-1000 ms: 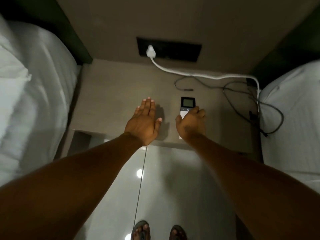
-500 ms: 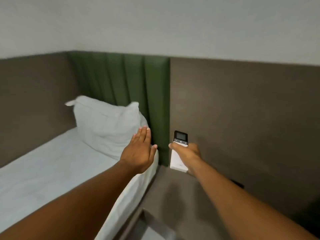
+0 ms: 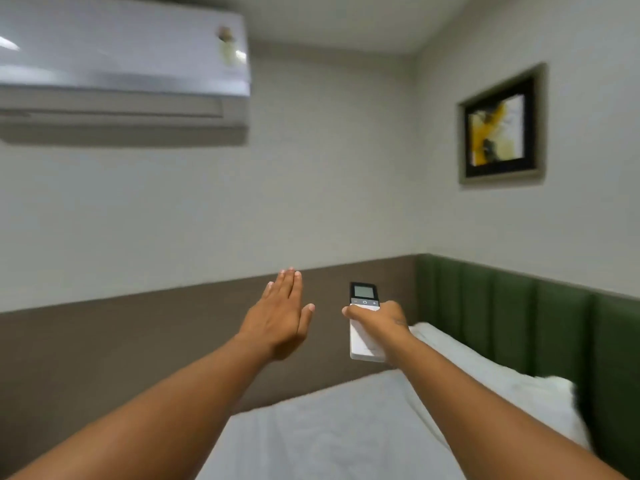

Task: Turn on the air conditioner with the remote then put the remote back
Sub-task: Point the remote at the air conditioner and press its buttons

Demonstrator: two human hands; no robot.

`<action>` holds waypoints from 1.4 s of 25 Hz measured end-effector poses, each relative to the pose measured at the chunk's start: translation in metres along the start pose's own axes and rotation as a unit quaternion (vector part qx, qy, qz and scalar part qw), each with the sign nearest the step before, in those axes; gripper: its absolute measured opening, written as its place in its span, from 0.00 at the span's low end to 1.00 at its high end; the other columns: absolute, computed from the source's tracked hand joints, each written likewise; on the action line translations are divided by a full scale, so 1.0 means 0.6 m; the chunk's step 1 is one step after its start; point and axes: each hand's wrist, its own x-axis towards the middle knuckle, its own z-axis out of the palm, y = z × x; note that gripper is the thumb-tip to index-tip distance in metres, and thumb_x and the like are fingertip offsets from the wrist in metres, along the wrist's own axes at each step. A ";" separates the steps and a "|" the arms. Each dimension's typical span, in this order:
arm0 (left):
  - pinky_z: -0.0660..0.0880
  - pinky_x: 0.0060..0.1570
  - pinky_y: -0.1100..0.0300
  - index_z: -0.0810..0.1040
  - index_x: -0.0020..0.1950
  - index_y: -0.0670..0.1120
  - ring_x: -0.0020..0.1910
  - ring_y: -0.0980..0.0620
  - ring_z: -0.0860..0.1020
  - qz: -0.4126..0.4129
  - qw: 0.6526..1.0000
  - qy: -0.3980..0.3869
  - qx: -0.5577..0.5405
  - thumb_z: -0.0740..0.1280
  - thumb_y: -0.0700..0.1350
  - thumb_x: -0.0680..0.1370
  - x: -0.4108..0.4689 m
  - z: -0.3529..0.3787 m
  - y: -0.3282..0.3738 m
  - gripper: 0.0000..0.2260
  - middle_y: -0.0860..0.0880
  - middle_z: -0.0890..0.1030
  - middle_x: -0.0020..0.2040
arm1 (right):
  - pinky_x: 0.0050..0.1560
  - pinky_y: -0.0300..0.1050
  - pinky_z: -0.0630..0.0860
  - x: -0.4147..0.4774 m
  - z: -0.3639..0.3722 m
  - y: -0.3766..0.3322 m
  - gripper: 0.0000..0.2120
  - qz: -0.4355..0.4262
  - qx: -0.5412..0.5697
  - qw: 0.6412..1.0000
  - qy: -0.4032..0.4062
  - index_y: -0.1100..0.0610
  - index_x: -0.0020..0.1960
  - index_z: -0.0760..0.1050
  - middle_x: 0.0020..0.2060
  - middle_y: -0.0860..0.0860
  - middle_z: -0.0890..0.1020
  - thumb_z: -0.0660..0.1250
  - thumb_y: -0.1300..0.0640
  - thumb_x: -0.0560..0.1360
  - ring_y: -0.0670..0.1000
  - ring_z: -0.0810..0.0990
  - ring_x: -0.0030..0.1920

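Two arms reach out over the bed [image 3: 346,427]: the right hand [image 3: 379,327] grips the remote [image 3: 363,320] upright, the left hand [image 3: 280,317] is flat with fingers straight and empty, below the air conditioner [image 3: 121,71].

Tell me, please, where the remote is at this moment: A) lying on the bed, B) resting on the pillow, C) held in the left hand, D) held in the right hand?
D: the right hand is closed around the remote in the air, thumb near its buttons, while the left hand is open and empty.
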 end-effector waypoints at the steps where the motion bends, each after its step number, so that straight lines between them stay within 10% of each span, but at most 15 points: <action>1: 0.39 0.74 0.56 0.42 0.79 0.42 0.77 0.50 0.40 -0.022 1.000 -0.001 0.022 0.45 0.57 0.82 -0.015 -0.048 -0.051 0.31 0.44 0.42 0.80 | 0.33 0.42 0.79 -0.014 0.055 -0.039 0.20 -0.021 -0.002 0.999 -0.030 0.58 0.49 0.79 0.39 0.54 0.85 0.79 0.49 0.63 0.53 0.85 0.36; 12: 0.38 0.72 0.57 0.39 0.78 0.44 0.77 0.52 0.39 -0.159 0.965 0.090 0.186 0.43 0.58 0.82 -0.133 -0.435 -0.332 0.30 0.47 0.39 0.79 | 0.37 0.42 0.76 -0.144 0.373 -0.339 0.19 -0.140 0.023 0.965 -0.222 0.59 0.51 0.80 0.43 0.55 0.84 0.77 0.47 0.68 0.56 0.82 0.39; 35: 0.39 0.71 0.58 0.41 0.79 0.44 0.77 0.50 0.41 -0.186 0.960 0.099 0.183 0.45 0.57 0.82 -0.126 -0.494 -0.320 0.30 0.46 0.41 0.80 | 0.32 0.41 0.72 -0.223 0.390 -0.486 0.05 -0.129 0.038 0.959 -0.248 0.58 0.47 0.77 0.37 0.54 0.80 0.64 0.57 0.76 0.56 0.78 0.33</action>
